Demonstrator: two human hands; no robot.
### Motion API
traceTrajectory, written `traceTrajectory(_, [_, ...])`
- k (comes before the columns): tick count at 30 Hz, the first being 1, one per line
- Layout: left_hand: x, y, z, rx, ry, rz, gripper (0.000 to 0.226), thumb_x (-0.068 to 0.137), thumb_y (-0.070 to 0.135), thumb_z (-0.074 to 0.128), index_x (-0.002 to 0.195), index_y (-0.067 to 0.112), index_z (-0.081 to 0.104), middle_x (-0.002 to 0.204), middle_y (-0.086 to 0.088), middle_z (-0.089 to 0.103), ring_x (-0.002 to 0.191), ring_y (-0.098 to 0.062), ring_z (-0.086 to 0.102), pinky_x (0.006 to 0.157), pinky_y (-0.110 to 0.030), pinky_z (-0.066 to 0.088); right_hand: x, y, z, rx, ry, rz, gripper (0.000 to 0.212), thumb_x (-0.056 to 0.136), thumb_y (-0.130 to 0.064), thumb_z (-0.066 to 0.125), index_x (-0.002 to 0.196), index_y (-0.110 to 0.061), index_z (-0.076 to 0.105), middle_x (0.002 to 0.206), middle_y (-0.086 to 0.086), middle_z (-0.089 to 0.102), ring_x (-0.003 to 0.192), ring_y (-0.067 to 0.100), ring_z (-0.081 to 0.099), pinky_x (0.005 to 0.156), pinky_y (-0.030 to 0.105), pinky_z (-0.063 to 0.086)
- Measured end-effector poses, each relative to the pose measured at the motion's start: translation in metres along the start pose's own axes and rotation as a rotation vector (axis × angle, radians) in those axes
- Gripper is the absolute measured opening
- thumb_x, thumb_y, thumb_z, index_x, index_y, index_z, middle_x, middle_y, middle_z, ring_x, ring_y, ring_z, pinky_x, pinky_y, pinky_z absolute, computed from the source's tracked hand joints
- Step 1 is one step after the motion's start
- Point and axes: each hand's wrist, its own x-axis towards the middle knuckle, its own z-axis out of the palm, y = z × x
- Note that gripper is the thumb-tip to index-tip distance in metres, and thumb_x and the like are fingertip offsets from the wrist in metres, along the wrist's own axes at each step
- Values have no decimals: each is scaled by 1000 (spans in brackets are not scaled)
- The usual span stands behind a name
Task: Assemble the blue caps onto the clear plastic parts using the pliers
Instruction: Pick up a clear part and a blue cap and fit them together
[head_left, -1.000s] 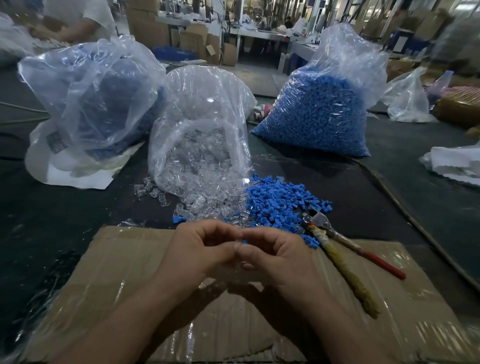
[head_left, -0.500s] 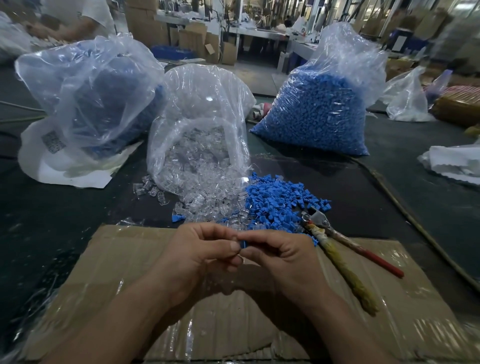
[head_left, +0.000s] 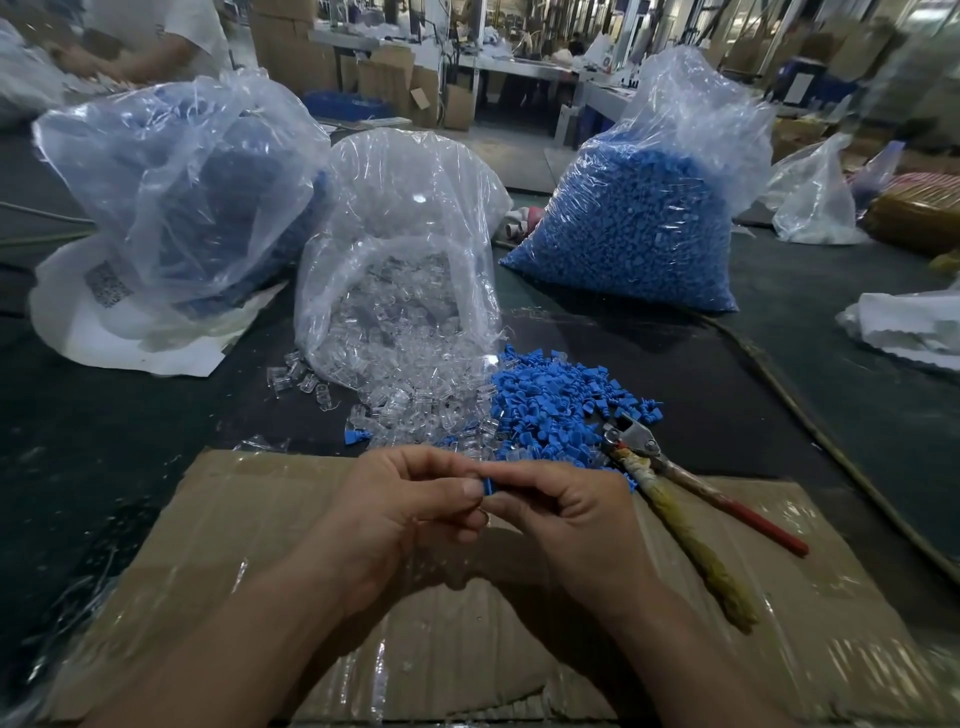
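Observation:
My left hand (head_left: 410, 499) and my right hand (head_left: 561, 504) meet fingertip to fingertip above a taped cardboard sheet (head_left: 249, 525). Between them shows a small blue cap (head_left: 489, 486), pinched by both hands; the clear plastic part is hidden in my left fingers. Just beyond lie a loose heap of blue caps (head_left: 550, 395) and a spill of clear plastic parts (head_left: 415, 405) from an open bag (head_left: 405, 249). The pliers (head_left: 670, 488), with a red handle and a yellowish wrapped one, lie on the cardboard right of my right hand, untouched.
A full bag of blue caps (head_left: 639, 218) stands at the back right, a cloudy bag (head_left: 176, 182) at the back left. More bags (head_left: 815, 197) and white plastic (head_left: 904, 322) lie far right. A person in a white shirt (head_left: 156, 36) works at the upper left.
My hands have shifted slightly and my fingers have worked the piece; the blue cap now shows more plainly between the fingertips. The pliers have not moved.

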Motion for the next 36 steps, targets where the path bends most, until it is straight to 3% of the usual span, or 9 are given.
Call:
traceTrajectory(9, [1,-3,-4,96,-7,2,8,54,4,68,59,9,72,57,-14,64,46,-16,62,42,-20,49,-1,-5,1,-49,-26,-22,34,69,-9,73,102,-9,68,91,-7,70,86,0,66,78,13,50])
traceTrajectory(13, [1,-6,-4,26,-11,19,6,58,1,67,59,7,69,53,-16,59,43,-18,57,41,-24,49,4,-11,-11,-138,-68,160,37,72,-22,75,100,-42,60,84,-36,57,90,-18,54,76,2,43])
traceTrajectory(15, [3,-7,-5,1,16,26,6,56,1,67,58,7,68,52,-16,58,42,-19,56,41,-24,49,7,-7,-31,-220,19,297,34,72,-32,72,102,-42,59,87,-36,54,91,-18,52,73,3,42])
traceTrajectory(20, [6,-7,-8,1,33,44,9,56,2,67,59,9,71,53,-15,59,44,-17,57,43,-25,51,9,6,-85,-539,116,606,59,73,-32,75,127,-23,52,126,-4,55,104,8,49,83,23,37])
traceTrajectory(23, [6,-7,-10,16,35,59,9,57,2,67,59,10,71,53,-15,60,44,-18,57,42,-25,50,3,10,-98,-619,-51,796,85,67,-39,79,139,-20,37,140,1,42,123,19,42,94,32,35])
traceTrajectory(27, [7,-6,-12,8,34,78,8,56,3,67,58,10,70,53,-15,59,44,-17,57,42,-25,50,2,12,-105,-713,-243,942,103,61,-48,80,144,-19,26,145,3,33,128,21,35,101,33,33])
traceTrajectory(30, [7,-8,-14,14,31,86,9,58,4,66,58,12,69,54,-16,60,45,-19,57,43,-27,51,4,13,-105,-777,-245,946,95,61,-51,78,140,-22,35,133,3,40,119,20,39,96,34,38])
traceTrajectory(36, [8,-11,-19,29,15,84,12,63,5,65,61,16,69,58,-16,61,49,-21,59,45,-30,51,6,7,-106,-648,-141,1004,44,65,-30,76,105,-29,57,94,-6,58,81,12,54,59,25,41])
